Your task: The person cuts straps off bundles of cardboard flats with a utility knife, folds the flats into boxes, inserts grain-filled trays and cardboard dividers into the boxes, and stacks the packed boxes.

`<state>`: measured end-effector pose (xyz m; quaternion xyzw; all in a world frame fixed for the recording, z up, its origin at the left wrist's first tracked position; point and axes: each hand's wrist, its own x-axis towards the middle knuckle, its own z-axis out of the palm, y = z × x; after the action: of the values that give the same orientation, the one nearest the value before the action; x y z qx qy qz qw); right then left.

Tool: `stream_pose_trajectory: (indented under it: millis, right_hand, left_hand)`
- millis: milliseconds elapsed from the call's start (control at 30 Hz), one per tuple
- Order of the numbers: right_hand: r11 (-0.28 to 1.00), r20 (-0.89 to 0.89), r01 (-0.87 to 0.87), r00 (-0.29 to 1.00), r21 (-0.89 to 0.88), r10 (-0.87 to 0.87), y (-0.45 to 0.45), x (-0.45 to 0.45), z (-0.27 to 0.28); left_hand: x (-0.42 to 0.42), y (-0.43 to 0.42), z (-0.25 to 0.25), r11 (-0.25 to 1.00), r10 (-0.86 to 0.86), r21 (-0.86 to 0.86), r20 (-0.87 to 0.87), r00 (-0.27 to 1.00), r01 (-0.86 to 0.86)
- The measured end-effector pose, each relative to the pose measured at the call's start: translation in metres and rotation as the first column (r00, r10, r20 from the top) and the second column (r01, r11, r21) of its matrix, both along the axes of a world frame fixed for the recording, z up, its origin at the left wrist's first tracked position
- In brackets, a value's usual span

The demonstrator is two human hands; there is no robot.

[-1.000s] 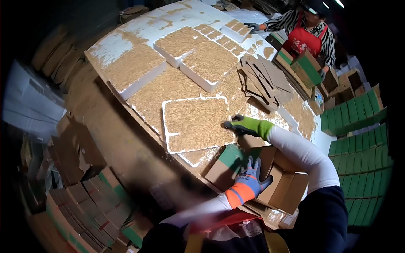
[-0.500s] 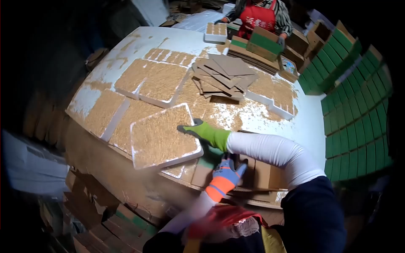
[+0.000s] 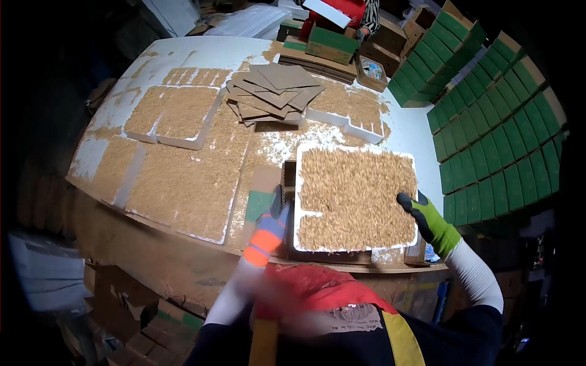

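A white-rimmed tray point(image 3: 357, 198) filled with tan, grain-like pieces is over an open cardboard box point(image 3: 290, 177) at the table's front edge. My right hand point(image 3: 430, 222), in a green and black glove, grips the tray's right edge, thumb over the rim. At the box's left side is my left hand point(image 3: 270, 222), in a blue and orange glove; its fingers are upright against the box, and whether they pinch its wall is unclear. The box's green and brown flap point(image 3: 260, 195) lies out to the left. Most of the box is hidden beneath the tray.
More filled trays point(image 3: 177, 113) are at the left of the table point(image 3: 201, 49). Flat cardboard pieces point(image 3: 274, 91) are piled behind the box. Green boxes point(image 3: 500, 152) are stacked at the right. Across the table a co-worker in a red apron holds a white tray point(image 3: 328, 12) over a green box point(image 3: 331, 46).
The filled tray has moved right, from the table's left part to over the open box, with my right hand on it. The view has shifted right. The co-worker's white tray is now lifted and tilted.
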<state>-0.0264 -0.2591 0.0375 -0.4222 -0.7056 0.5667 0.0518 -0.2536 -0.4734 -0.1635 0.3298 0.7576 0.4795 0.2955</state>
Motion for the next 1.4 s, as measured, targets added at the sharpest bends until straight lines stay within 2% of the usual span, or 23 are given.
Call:
stream_pose_trajectory:
  millis: [233,400,433,467,500,600,667,733,767,800,833,867,933,1000,1033,1067,1100,1133,1200,1267,1300,1333,1400]
  right_hand:
    - [0.994,0.240,-0.023,0.971,0.104,-0.003,0.000,0.001,-0.014]
    - [0.996,0.099,0.081,0.991,0.041,-0.084,0.013,-0.022,-0.019]
    - [0.997,0.079,0.060,0.995,0.041,-0.063,0.016,-0.022,-0.027]
    - [0.998,0.064,0.040,0.997,0.044,-0.043,0.009,-0.033,-0.023]
    - [0.999,0.293,0.004,0.956,0.053,-0.019,0.000,-0.039,-0.005]
    - [0.946,0.333,-0.175,0.940,0.273,0.078,0.009,-0.025,-0.076]
    - [0.950,0.491,-0.229,0.865,0.211,0.099,0.000,-0.049,-0.059]
    - [0.767,0.805,-0.583,0.573,0.268,0.155,0.019,-0.050,-0.094]
    - [0.679,0.847,-0.690,0.495,0.249,0.193,0.027,-0.049,-0.114]
    - [0.648,0.836,-0.699,0.521,0.303,0.172,0.026,-0.047,-0.125]
    - [0.634,0.854,-0.722,0.488,0.277,0.183,0.025,-0.049,-0.131]
    - [0.617,0.872,-0.746,0.450,0.248,0.194,0.024,-0.053,-0.136]
    - [0.605,0.914,-0.761,0.384,0.233,0.132,0.020,-0.060,-0.146]
    - [0.545,0.916,-0.783,0.396,0.300,0.065,0.023,-0.054,-0.168]
    - [0.521,0.922,-0.778,0.383,0.351,-0.049,0.005,-0.063,-0.154]
    - [0.337,0.830,-0.769,0.553,0.543,-0.074,-0.002,-0.051,-0.165]
    - [0.173,0.660,-0.641,0.745,0.748,-0.096,-0.009,-0.040,-0.173]
    - [0.173,0.556,-0.539,0.828,0.824,-0.071,-0.019,-0.040,-0.161]
    - [0.282,0.495,-0.449,0.861,0.848,-0.116,-0.032,-0.034,-0.147]
    - [-0.132,0.507,-0.545,0.828,0.828,-0.237,-0.034,-0.014,-0.177]
    - [-0.102,0.510,-0.552,0.815,0.828,-0.274,-0.031,-0.024,-0.175]
    - [0.200,0.739,-0.711,0.658,0.674,-0.147,-0.027,-0.041,-0.167]
    - [0.460,0.853,-0.768,0.520,0.446,0.041,-0.026,-0.037,-0.148]
  left_hand:
    - [0.001,-0.011,0.000,1.000,0.012,-0.002,0.030,0.999,-0.012]
    - [-0.004,-0.017,-0.021,0.995,0.026,0.100,-0.090,0.996,-0.017]
    - [-0.002,-0.016,-0.021,0.998,0.049,0.035,0.081,0.995,-0.052]
    - [-0.003,-0.017,-0.009,0.997,0.006,0.075,-0.074,0.997,-0.001]
    - [-0.004,-0.016,0.006,0.996,-0.006,0.088,-0.090,0.996,0.014]
    - [-0.003,-0.018,0.012,0.990,0.048,0.130,0.004,0.999,-0.048]
    - [-0.009,-0.020,0.010,0.982,0.020,0.186,-0.004,1.000,-0.019]
    - [-0.024,-0.012,0.017,0.994,0.025,0.113,-0.220,0.975,0.000]
    - [-0.048,-0.006,0.036,1.000,-0.010,0.023,0.185,0.983,0.006]
    - [-0.072,0.003,0.047,0.997,-0.013,-0.058,0.561,0.828,0.056]
    - [-0.098,0.020,0.019,0.999,0.038,0.016,0.191,0.981,-0.041]
    - [-0.122,0.042,-0.010,0.986,0.127,0.129,-0.198,0.972,-0.103]
    - [-0.170,0.095,-0.004,0.997,0.080,0.045,-0.696,0.713,-0.068]
    - [-0.210,0.147,-0.025,0.997,0.067,0.056,-0.938,0.341,-0.044]
    - [-0.232,0.172,-0.040,1.000,0.017,0.014,-0.985,0.170,-0.018]
    - [-0.255,0.199,-0.061,0.999,-0.029,-0.029,-1.000,-0.008,0.019]
    - [-0.282,0.233,-0.094,0.996,-0.037,-0.016,-0.964,0.262,0.084]
    - [-0.277,0.233,-0.074,0.978,-0.038,0.056,-0.898,0.437,0.200]
    - [-0.259,0.233,-0.050,0.979,-0.135,-0.042,-0.866,0.482,0.199]
    - [-0.271,0.230,-0.058,0.975,-0.142,-0.095,-0.962,0.232,0.203]
    - [-0.275,0.226,-0.058,0.976,-0.115,-0.088,-0.985,0.128,0.201]
    - [-0.283,0.223,-0.055,0.967,-0.193,-0.187,-0.981,0.017,0.172]
    - [-0.262,0.213,-0.029,0.979,-0.202,-0.195,-0.970,0.139,0.058]
